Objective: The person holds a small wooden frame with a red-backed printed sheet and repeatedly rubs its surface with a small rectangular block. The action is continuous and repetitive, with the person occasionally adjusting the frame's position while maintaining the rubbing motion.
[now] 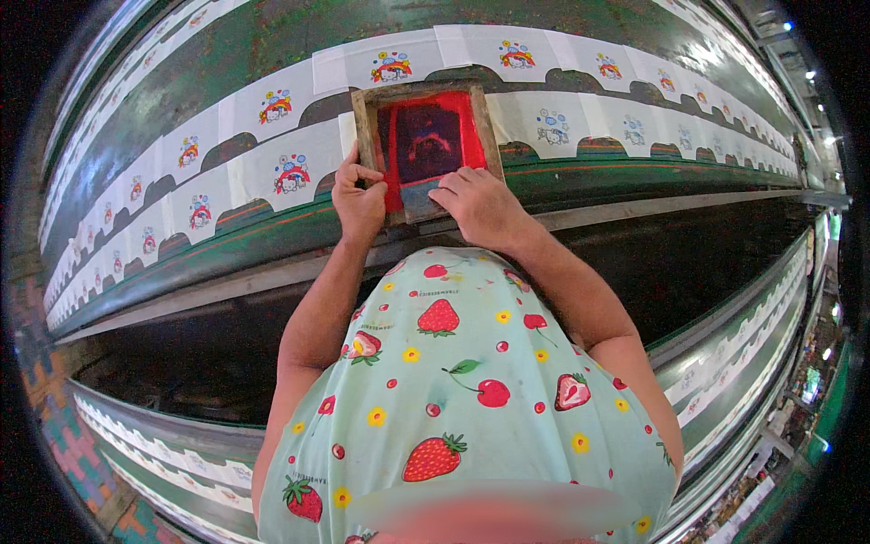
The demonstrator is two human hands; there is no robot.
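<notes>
A wooden screen-printing frame lies over the near row of white printed pieces, red ink spread on its mesh around a dark middle. My left hand is closed at the frame's lower left side, fingers curled against the wood. A grey squeegee lies across the frame's near end, gripped from the right by my right hand. Left of the frame, a white piece bears a coloured cartoon print with red in it. To the right, another white piece shows mostly blue outlines.
Rows of white pieces run along the long green table, a far row lying behind the frame. A dark gap separates this table from another table nearer my body. My strawberry-patterned apron fills the lower middle.
</notes>
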